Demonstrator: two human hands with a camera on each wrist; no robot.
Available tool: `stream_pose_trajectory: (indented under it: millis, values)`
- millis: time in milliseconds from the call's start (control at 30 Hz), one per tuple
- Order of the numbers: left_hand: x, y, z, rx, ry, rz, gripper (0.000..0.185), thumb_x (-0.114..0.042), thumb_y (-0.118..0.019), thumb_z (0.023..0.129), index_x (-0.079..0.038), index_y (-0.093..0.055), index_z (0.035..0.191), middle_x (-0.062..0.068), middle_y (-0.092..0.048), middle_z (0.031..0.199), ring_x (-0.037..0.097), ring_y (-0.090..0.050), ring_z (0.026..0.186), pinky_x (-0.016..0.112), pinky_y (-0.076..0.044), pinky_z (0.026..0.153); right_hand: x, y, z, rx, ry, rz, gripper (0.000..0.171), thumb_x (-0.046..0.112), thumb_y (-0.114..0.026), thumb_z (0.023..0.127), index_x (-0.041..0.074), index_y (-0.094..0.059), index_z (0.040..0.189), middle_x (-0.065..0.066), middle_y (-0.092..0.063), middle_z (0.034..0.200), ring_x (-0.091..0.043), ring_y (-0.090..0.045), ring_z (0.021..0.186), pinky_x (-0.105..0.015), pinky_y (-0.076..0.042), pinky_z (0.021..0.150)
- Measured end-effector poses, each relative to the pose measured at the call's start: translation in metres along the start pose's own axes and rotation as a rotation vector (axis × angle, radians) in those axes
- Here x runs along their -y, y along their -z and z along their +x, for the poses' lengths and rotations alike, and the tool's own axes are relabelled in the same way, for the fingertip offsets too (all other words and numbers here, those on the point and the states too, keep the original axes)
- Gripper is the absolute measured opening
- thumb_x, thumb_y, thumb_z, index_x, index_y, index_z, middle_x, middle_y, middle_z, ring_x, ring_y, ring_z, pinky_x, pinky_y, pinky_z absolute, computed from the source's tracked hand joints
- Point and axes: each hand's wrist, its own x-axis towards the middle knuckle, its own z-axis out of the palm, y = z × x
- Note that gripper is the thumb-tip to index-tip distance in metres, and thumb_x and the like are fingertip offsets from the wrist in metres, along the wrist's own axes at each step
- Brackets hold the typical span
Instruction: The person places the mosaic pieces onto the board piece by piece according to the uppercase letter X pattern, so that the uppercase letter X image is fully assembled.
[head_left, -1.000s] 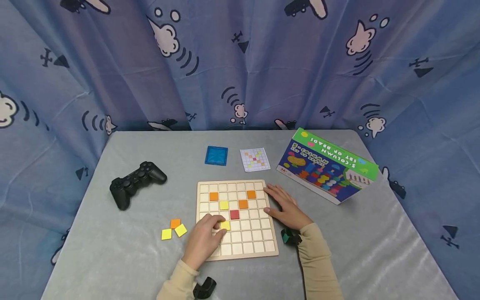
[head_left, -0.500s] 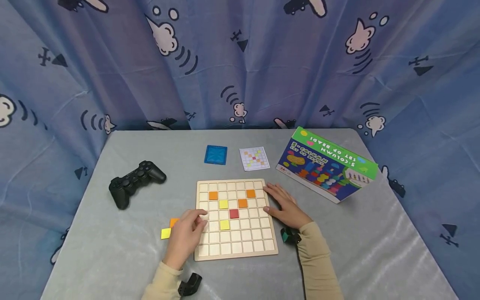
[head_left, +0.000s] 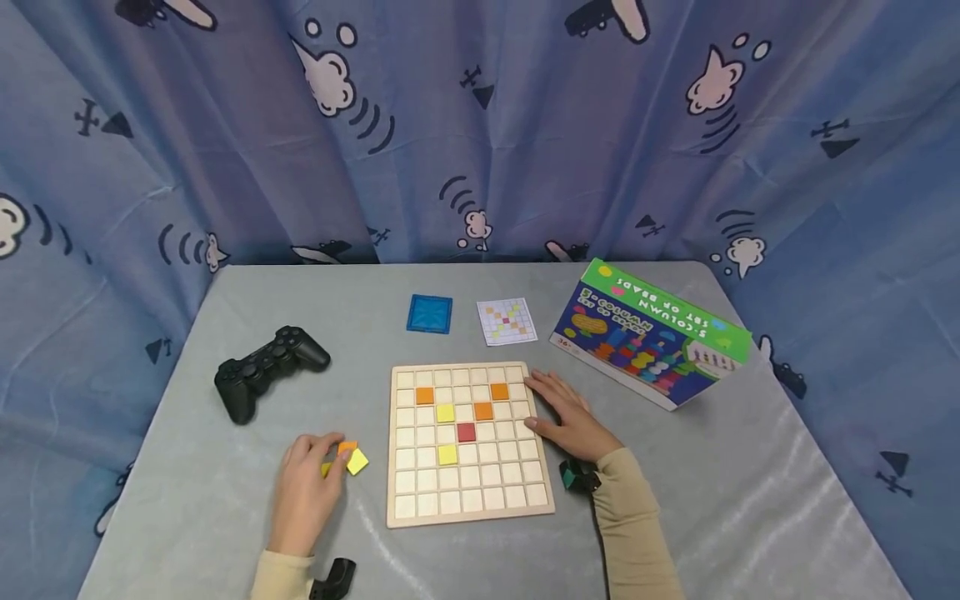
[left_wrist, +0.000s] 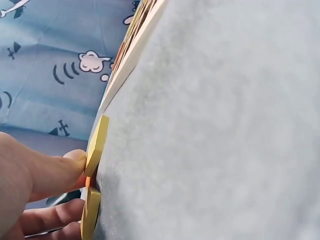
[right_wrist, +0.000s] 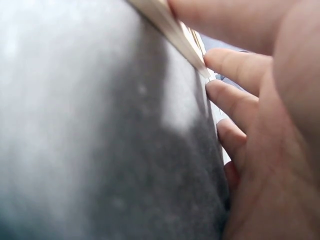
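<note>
Now my left hand (head_left: 306, 492) has come off the wooden grid board (head_left: 468, 442) and moved left across the grey tabletop (head_left: 225, 483) to the small cluster of loose square tiles lying just left of the board. A second ago that hand was over the board's lower left part, at a yellow tile (head_left: 447, 454); that tile now sits alone in its cell, so I judge it placed and the hand is fetching another. In the head view my fingers are curled over the cluster: a loose yellow tile (head_left: 357, 462) shows just past my thumb, an orange tile (head_left: 347, 447) peeks out above it, and another yellow one is mostly hidden under my hand. The left wrist view shows my thumb (left_wrist: 55, 172) pressing the edge of the yellow tile (left_wrist: 96, 145), with a second tile below it by my other fingers, but I cannot tell whether any tile is truly pinched or lifted yet. My left forearm lies low, pointing away from me.

On the board, two orange tiles, two yellow, one more orange and one red tile (head_left: 467, 432) are set.

My right hand (head_left: 570, 417) has not moved: it lies flat with fingers (right_wrist: 235, 67) straight and slightly spread against the board's right edge, steadying it.
</note>
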Motion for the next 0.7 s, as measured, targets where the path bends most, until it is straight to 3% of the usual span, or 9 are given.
stream_pose_trajectory:
  millis: [333, 500, 567, 700]
  values:
    - [0.007, -0.001, 0.002, 0.019, 0.034, -0.054, 0.015, -0.009, -0.072, 0.085, 0.0, -0.067, 0.096, 0.013, -0.058, 0.093, 0.027, -0.057, 0.084, 0.041, -0.045, 0.075, 0.005, -0.001, -0.002, 0.004, -0.016, 0.029, 0.068, 0.04, -0.061, 0.092, 0.021, -0.031, 0.15, -0.005, -0.02, 0.159, -0.033, -0.004, 0.147, -0.067, -0.004, 0.107]
    - [0.01, -0.001, 0.003, -0.025, -0.012, -0.079, 0.011, -0.008, -0.073, 0.084, -0.002, -0.066, 0.09, 0.009, -0.06, 0.087, 0.018, -0.055, 0.072, 0.035, -0.046, 0.067, 0.005, -0.001, -0.001, 0.001, -0.021, 0.024, 0.068, 0.04, -0.062, 0.092, 0.022, -0.032, 0.15, -0.005, -0.021, 0.159, -0.033, -0.004, 0.147, -0.066, -0.005, 0.107]
    - [0.011, -0.001, 0.003, -0.028, -0.031, -0.077, 0.015, -0.01, -0.075, 0.083, -0.003, -0.068, 0.093, 0.008, -0.061, 0.088, 0.018, -0.056, 0.073, 0.035, -0.046, 0.067, 0.005, -0.001, 0.0, 0.0, -0.021, 0.024, 0.068, 0.04, -0.062, 0.092, 0.022, -0.032, 0.15, -0.005, -0.021, 0.159, -0.033, -0.004, 0.147, -0.066, -0.005, 0.107]
    - [0.012, -0.002, 0.002, 0.032, -0.04, -0.044, 0.028, -0.017, -0.079, 0.079, -0.006, -0.07, 0.103, 0.008, -0.058, 0.092, 0.022, -0.056, 0.082, 0.039, -0.043, 0.074, 0.004, -0.001, 0.0, -0.004, -0.017, 0.021, 0.068, 0.04, -0.062, 0.092, 0.022, -0.032, 0.15, -0.006, -0.021, 0.158, -0.033, -0.005, 0.147, -0.066, -0.005, 0.107]
